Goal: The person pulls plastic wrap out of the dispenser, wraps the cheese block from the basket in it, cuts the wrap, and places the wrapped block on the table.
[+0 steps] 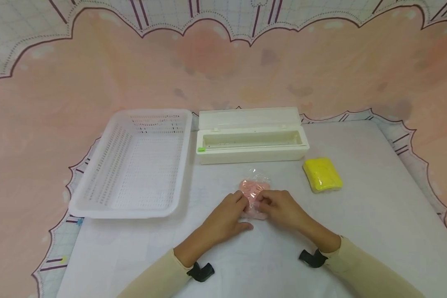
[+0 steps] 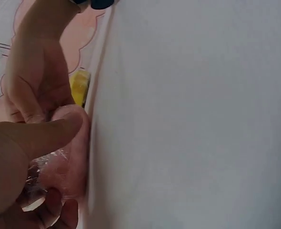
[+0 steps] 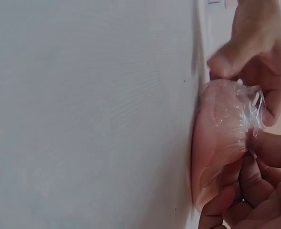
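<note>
A pink lump of modelling clay (image 1: 254, 187) in clear plastic wrap lies on the white table between both hands. My left hand (image 1: 225, 218) holds its left side; in the left wrist view the thumb lies across the clay (image 2: 74, 164) and the fingertips curl at its other edge. From the right side my right hand (image 1: 284, 209) pinches the wrap. The right wrist view shows the gathered plastic (image 3: 252, 109) between thumb and fingers, bunched above the clay. A yellow wrapped block of clay (image 1: 322, 174) sits beyond the right hand, touched by neither hand.
At the left stands a white perforated basket (image 1: 176, 182). Behind the hands is a long off-white box (image 1: 253, 157) with its lid raised and a small green tab on its front left. A patterned peach cloth (image 1: 134, 78) hangs behind the white-covered table (image 1: 246, 269).
</note>
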Demonstrator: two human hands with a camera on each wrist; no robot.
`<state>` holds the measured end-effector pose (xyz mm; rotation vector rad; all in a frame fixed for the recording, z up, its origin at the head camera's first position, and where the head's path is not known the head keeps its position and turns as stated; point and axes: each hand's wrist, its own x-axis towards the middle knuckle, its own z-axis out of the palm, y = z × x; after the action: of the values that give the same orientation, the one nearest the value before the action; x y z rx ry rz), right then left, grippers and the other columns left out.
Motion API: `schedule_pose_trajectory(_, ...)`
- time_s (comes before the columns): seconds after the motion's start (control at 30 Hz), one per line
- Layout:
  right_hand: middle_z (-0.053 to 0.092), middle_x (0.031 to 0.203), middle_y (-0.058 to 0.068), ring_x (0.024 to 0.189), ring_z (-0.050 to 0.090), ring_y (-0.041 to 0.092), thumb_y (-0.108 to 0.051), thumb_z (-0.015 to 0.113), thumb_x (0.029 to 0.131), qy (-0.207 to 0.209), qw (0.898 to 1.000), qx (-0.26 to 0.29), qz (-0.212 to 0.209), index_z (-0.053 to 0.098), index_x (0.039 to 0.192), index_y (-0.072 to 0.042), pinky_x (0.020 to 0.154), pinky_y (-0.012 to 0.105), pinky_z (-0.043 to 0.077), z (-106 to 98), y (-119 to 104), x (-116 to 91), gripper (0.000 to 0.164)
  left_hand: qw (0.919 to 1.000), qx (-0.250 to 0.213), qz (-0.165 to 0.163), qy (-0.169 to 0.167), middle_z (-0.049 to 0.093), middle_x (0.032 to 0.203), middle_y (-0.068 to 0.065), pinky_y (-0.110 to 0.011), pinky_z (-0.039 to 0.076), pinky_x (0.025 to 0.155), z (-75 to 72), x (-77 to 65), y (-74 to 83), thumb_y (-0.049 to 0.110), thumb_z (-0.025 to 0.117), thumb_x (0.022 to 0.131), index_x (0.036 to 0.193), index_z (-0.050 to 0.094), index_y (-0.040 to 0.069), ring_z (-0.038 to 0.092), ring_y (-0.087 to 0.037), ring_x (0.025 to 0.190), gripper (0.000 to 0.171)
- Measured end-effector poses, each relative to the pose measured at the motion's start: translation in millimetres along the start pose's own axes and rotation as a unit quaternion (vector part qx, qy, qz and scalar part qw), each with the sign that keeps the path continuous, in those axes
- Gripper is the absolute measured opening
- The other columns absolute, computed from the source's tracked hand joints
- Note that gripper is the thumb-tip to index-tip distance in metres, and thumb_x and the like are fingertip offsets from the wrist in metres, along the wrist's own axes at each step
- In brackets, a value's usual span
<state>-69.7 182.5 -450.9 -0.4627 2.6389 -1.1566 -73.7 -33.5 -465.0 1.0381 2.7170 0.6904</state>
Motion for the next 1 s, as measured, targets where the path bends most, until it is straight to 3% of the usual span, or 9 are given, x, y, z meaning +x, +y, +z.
schedule_pose_trajectory(0.13,0.068,0.078,-0.008,0.072,0.056,0.006,-0.011,0.072,0.093,-0.006,1.000,0.003,-0.011,0.070,0.093,-0.014,0.067,0.023,0.049,-1,0,1,0.004,0.9995,0.012,0.010,0.027,0.053,0.093,0.003,-0.024,0.044,0.071,4.5,5.7,-4.0,0.027,0.079,0.089,0.091,0.061,0.012,0.048,-0.013,0.082,0.023)
schedule_pose_trajectory(0.2,0.067,0.081,-0.009,0.073,0.056,0.005,-0.018,0.075,0.092,-0.014,0.999,-0.003,-0.028,0.069,0.099,-0.015,0.066,0.023,0.049,-2,-1,0,0.010,0.9993,-0.009,0.017,0.033,0.057,0.093,0.002,-0.024,0.046,0.072,3.3,7.4,-6.5,0.022,0.074,0.092,0.089,0.063,0.012,0.050,-0.012,0.082,0.016)
schedule_pose_trajectory(0.3,0.066,0.087,-0.010,0.077,0.056,0.007,-0.026,0.084,0.085,-0.023,0.997,-0.022,-0.067,0.067,0.110,-0.016,0.069,0.024,0.051,-6,-2,-3,0.031,0.9981,-0.047,0.025,0.032,0.058,0.091,0.002,-0.024,0.046,0.073,1.2,9.1,-10.0,0.019,0.069,0.096,0.087,0.064,0.012,0.051,-0.012,0.081,0.013)
schedule_pose_trajectory(0.4,0.067,0.090,-0.009,0.080,0.059,0.009,-0.020,0.087,0.082,0.002,0.993,-0.039,-0.107,0.069,0.110,-0.016,0.073,0.026,0.054,-5,-2,-4,0.033,0.9959,-0.079,0.026,0.034,0.057,0.086,0.002,-0.024,0.044,0.072,-0.4,10.2,-10.7,0.017,0.067,0.099,0.086,0.065,0.012,0.049,-0.011,0.078,0.015)
schedule_pose_trajectory(0.57,0.070,0.095,-0.006,0.082,0.063,0.008,-0.003,0.082,0.084,0.078,0.985,-0.073,-0.137,0.073,0.099,-0.015,0.074,0.024,0.057,0,0,-1,0.021,0.9898,-0.126,-0.021,0.062,0.056,0.076,0.006,-0.020,0.042,0.063,1.1,14.0,-8.3,0.014,0.071,0.094,0.085,0.060,0.014,0.049,-0.008,0.070,0.014)
schedule_pose_trajectory(0.7,0.070,0.095,-0.005,0.085,0.065,0.009,-0.002,0.082,0.083,0.087,0.979,-0.115,-0.142,0.077,0.093,-0.015,0.077,0.025,0.058,2,1,1,0.018,0.9843,-0.143,-0.056,0.087,0.062,0.076,0.007,-0.020,0.045,0.064,0.6,15.6,-6.2,0.010,0.077,0.087,0.087,0.063,0.015,0.056,-0.006,0.071,0.015)
schedule_pose_trajectory(0.83,0.074,0.099,-0.004,0.094,0.069,0.014,-0.008,0.082,0.084,0.061,0.960,-0.206,-0.177,0.080,0.095,-0.015,0.083,0.030,0.059,0,1,-1,0.013,0.9909,-0.095,-0.046,0.083,0.068,0.084,0.006,-0.022,0.050,0.069,-4.0,9.3,-5.7,0.012,0.081,0.086,0.087,0.076,0.016,0.062,-0.008,0.076,0.007)
schedule_pose_trajectory(0.93,0.074,0.106,-0.003,0.098,0.067,0.016,-0.016,0.082,0.085,0.053,0.939,-0.262,-0.215,0.080,0.103,-0.014,0.083,0.028,0.058,-3,2,-5,0.018,0.9978,-0.028,0.003,0.061,0.067,0.098,0.003,-0.025,0.053,0.075,-10.0,1.1,-6.4,0.014,0.082,0.086,0.097,0.082,0.016,0.063,-0.011,0.085,0.011)
schedule_pose_trajectory(1.0,0.073,0.110,-0.002,0.099,0.063,0.017,-0.021,0.082,0.086,0.055,0.927,-0.285,-0.237,0.080,0.108,-0.014,0.082,0.028,0.056,-5,3,-8,0.023,0.9978,0.018,0.044,0.046,0.064,0.105,0.002,-0.026,0.053,0.078,-14.5,-3.7,-6.8,0.013,0.081,0.087,0.102,0.082,0.016,0.061,-0.013,0.090,0.015)
